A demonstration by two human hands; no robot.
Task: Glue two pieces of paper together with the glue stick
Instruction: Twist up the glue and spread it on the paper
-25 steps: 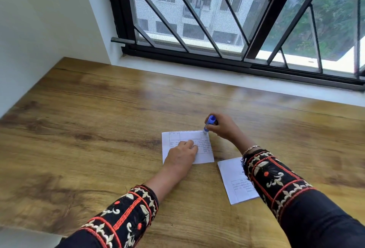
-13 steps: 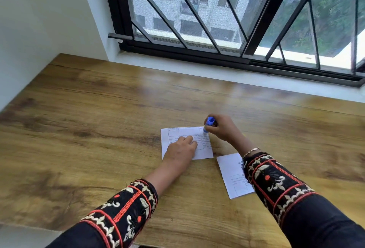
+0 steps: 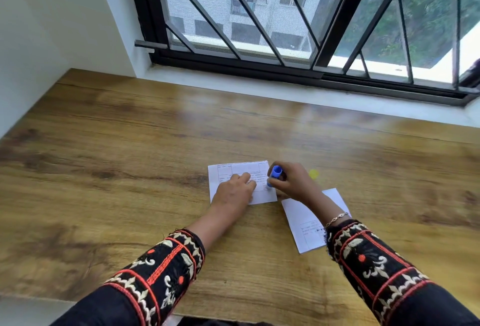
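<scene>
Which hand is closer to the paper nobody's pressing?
Right. The right hand, gripping the glue stick, is just beyond the loose paper; the left hand presses the other paper, farther left.

Wooden table (image 3: pixel 104 169), barred window (image 3: pixel 285 13), white wall (image 3: pixel 52 26)

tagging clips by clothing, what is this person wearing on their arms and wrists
Both arms wear long black sleeves. The left sleeve and right sleeve have wide cuffs embroidered with cream leaf-like motifs, red-orange dots and red-orange stitched bands. A thin silver-coloured chain bracelet sits on the right wrist.
</scene>
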